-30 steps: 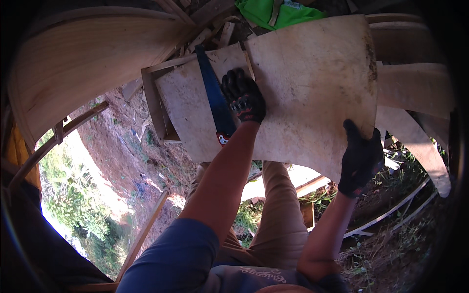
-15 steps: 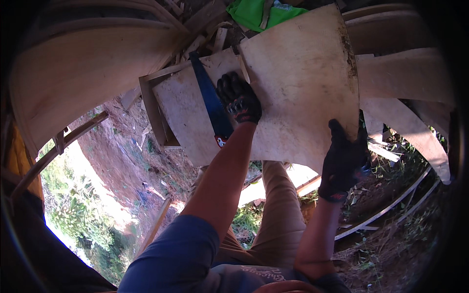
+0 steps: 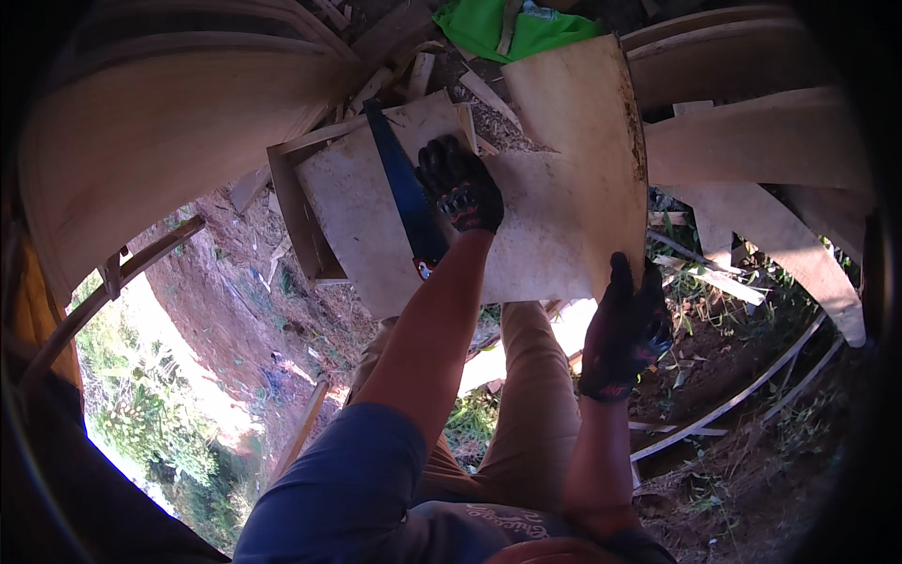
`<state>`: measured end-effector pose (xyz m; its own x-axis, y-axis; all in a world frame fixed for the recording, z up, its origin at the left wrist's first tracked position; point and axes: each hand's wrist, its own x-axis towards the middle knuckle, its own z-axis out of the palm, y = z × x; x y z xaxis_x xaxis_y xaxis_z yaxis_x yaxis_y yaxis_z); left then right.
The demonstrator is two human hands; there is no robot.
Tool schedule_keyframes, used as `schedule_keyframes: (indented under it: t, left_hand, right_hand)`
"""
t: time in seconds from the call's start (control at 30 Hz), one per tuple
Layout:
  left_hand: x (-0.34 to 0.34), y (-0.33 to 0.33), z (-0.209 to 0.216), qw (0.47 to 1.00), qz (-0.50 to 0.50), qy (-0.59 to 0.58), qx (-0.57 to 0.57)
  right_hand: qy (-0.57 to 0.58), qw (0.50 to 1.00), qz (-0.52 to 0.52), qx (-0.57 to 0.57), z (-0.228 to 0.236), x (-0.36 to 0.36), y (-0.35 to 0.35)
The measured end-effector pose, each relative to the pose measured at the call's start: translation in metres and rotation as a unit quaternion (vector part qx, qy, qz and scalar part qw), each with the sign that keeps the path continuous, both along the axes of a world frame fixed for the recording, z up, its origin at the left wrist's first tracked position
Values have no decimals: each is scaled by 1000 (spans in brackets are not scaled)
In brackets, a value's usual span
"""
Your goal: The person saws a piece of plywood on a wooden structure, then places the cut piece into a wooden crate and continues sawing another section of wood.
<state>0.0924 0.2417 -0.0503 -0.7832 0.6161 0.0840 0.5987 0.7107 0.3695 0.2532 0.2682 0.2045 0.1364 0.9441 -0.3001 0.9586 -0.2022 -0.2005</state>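
A pale plywood sheet (image 3: pixel 540 207) lies in front of me, its right part reaching past the support. My left hand (image 3: pixel 460 188), in a black glove, presses palm down on the wood with its fingers laid flat. Just left of it a handsaw (image 3: pixel 399 179) with a dark blue blade rests on the wood, its handle end toward me and partly behind my forearm. My right hand (image 3: pixel 627 329), gloved too, grips the sheet's near right corner, thumb at the edge. A gap with a slanting edge shows at the sheet's far side.
A wooden box frame (image 3: pixel 296 211) stands under the wood at the left. Large curved panels (image 3: pixel 169 141) rise farther left, and more boards (image 3: pixel 752 141) lie at the right. A green cloth (image 3: pixel 517 28) and wood scraps are at the back. Thin strips (image 3: pixel 742 399) lie on the ground.
The right part of the plywood has shifted left and tilted, uncovering a gap at its far side. My right hand moved left and nearer with it. My left hand and the saw stayed put.
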Motion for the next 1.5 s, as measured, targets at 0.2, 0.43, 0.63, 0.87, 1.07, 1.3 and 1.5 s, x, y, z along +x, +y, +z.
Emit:
schedule_keyframes:
  t: [0.2, 0.43, 0.63, 0.87, 1.07, 1.3, 1.5]
  left_hand:
    - [-2, -1, -11, 998, 12, 64, 0]
    - [-1, -7, -20, 998, 28, 49, 1]
    - [4, -9, -16, 999, 12, -4, -36]
    - [-7, -17, -17, 999, -16, 0, 35]
    - [-28, -40, -6, 991, -113, -60, 32]
    - [-68, -63, 29, 971, -177, -156, -24]
    - [-53, -177, 58, 967, 6, -211, -145]
  right_hand:
    - [24, 980, 148, 133, -11, -9, -39]
    - [20, 976, 215, 13, 15, -42, -78]
    - [9, 957, 266, 116, 24, -32, -114]
    - [-8, 980, 174, 99, 16, -1, -75]
    - [18, 980, 110, 166, -10, 29, -37]
    - [-14, 966, 142, 215, -40, 64, 2]
    - [-91, 985, 138, 51, -79, 104, 55]
